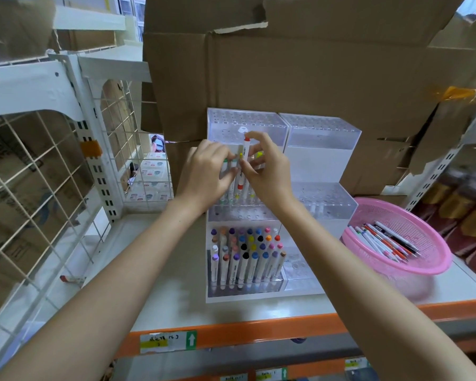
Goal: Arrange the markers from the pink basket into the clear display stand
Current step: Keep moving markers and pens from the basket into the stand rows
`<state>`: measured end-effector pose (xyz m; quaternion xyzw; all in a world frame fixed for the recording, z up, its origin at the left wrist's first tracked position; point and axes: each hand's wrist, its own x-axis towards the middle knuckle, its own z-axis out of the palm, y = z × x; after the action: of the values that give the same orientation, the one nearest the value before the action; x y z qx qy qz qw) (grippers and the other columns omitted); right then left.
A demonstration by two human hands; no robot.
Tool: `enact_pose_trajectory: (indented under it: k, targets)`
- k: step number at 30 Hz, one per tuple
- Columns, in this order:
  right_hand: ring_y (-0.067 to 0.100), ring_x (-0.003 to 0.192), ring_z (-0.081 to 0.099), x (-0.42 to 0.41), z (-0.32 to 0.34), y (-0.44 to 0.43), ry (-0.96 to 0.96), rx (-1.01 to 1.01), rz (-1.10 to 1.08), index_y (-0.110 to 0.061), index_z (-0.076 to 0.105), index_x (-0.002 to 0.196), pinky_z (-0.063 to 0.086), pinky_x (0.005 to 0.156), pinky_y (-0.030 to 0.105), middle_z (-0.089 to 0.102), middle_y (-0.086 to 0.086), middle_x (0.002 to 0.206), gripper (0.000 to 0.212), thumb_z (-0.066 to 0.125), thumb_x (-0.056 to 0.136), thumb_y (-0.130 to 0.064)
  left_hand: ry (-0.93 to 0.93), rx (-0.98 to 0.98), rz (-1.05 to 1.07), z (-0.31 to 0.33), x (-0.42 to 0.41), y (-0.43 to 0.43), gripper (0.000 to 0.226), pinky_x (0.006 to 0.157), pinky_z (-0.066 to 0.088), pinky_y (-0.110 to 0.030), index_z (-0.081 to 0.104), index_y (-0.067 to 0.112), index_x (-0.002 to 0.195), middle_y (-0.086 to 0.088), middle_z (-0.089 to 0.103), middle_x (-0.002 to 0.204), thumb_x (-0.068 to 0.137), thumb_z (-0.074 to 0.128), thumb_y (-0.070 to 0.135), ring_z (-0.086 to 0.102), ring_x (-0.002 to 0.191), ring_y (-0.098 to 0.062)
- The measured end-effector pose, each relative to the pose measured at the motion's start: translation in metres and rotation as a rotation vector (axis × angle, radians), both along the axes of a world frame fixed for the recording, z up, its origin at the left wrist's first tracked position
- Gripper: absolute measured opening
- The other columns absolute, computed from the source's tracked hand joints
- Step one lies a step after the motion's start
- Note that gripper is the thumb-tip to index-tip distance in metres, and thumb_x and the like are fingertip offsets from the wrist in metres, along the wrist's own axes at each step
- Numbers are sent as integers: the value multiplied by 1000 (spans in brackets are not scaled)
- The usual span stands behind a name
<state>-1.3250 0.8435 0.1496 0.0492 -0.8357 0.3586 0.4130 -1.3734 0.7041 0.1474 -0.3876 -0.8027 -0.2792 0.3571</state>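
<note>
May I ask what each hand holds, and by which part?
Right hand pinches a red-capped marker by its barrel; left hand grips several markers by their upper ends.

Clear tiered display stand (322, 127) — left front tier packed with upright markers (245, 257); pink basket (440, 243) right — loose markers (382, 240) inside.

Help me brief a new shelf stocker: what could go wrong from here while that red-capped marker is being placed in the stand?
1. The left hand grips several spare markers right beside the red-capped marker pinched by the right hand; one could slip and drop.
2. The hands cover part of the middle tier, so the tip may miss its hole.
3. The right forearm runs close to the pink basket and might nudge it.
</note>
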Motion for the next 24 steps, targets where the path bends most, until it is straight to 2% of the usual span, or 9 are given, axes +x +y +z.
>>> enact_pose_trajectory:
  k: [8, 11, 13, 14, 16, 20, 24]
  targets:
    - [8, 59, 61, 3, 4, 2, -38, 61, -2, -13, 55, 118, 50, 58, 17, 55, -1, 80, 40, 70, 82, -2, 87, -64, 11, 0, -2, -5, 18, 74, 31, -27, 65, 8, 88, -6, 65, 89, 79, 74, 20, 56, 89, -25]
    - [11, 57, 61, 6, 6, 5, -82, 84, 45, -12, 55, 114, 53, 57, 20, 56, 1, 76, 39, 73, 80, -3, 96, -65, 13, 0, -3, -7, 17, 75, 31, -27, 65, 8, 89, -5, 65, 90, 79, 72, 19, 55, 90, -25]
    - [7, 54, 60, 6, 3, 7, -102, 115, 67, -11, 56, 111, 52, 56, 20, 56, -1, 74, 37, 74, 80, -3, 94, -65, 13, -1, -3, -7, 17, 76, 30, -27, 66, 8, 91, -5, 65, 91, 79, 72, 19, 54, 91, -24]
    - [5, 53, 58, 6, 1, 7, -104, 122, 62, -11, 56, 111, 51, 59, 21, 55, -4, 73, 36, 74, 80, -3, 91, -64, 15, -1, -3, -6, 17, 76, 31, -27, 66, 8, 91, -5, 65, 91, 79, 71, 19, 54, 91, -24]
    - [3, 52, 55, 4, -4, 7, -101, 135, 32, -13, 55, 109, 51, 70, 31, 53, -9, 71, 35, 73, 81, -3, 82, -63, 19, -1, -2, -6, 17, 76, 32, -28, 66, 8, 92, -5, 65, 92, 80, 71, 18, 55, 91, -24]
    - [10, 57, 57, 5, -14, 7, -116, 187, 5, -18, 50, 104, 53, 83, 50, 56, -2, 70, 38, 74, 78, -2, 69, -60, 22, -1, -2, -7, 17, 77, 33, -29, 66, 8, 94, -4, 65, 93, 79, 70, 17, 55, 94, -25]
    - [16, 60, 61, 5, -18, 9, -128, 171, 2, -17, 52, 104, 53, 86, 48, 57, 0, 70, 39, 75, 77, -1, 45, -60, 15, -2, 0, -6, 18, 79, 35, -31, 66, 9, 95, -5, 65, 95, 80, 69, 17, 55, 95, -25]
